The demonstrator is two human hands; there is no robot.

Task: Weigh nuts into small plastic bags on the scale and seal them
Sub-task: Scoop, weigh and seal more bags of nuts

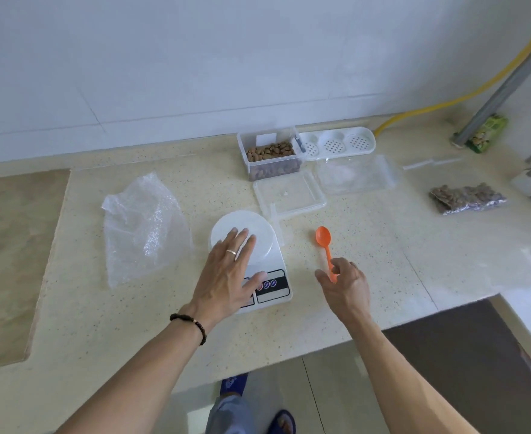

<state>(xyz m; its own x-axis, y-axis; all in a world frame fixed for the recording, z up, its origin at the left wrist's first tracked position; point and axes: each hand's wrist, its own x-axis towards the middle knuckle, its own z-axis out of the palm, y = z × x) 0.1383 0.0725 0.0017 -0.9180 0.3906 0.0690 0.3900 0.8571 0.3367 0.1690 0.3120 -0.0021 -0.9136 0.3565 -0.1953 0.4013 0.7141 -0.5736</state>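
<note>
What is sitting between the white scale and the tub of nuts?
In the head view, a clear flat lid lies between the scale and the tub of nuts, close behind the scale's round platform.

No text, brand or number can be read anywhere in the head view. The scale (257,264) has a dark-framed panel on its front with 3 small round buttons, 1 reddish and 2 bluish, but any marks on them are too small and blurred to make out, and part of the panel is covered by the left hand (231,270). The green package (484,133) at the far right of the counter carries printed pictures and what may be lettering, yet none of it is legible at this size.
</note>
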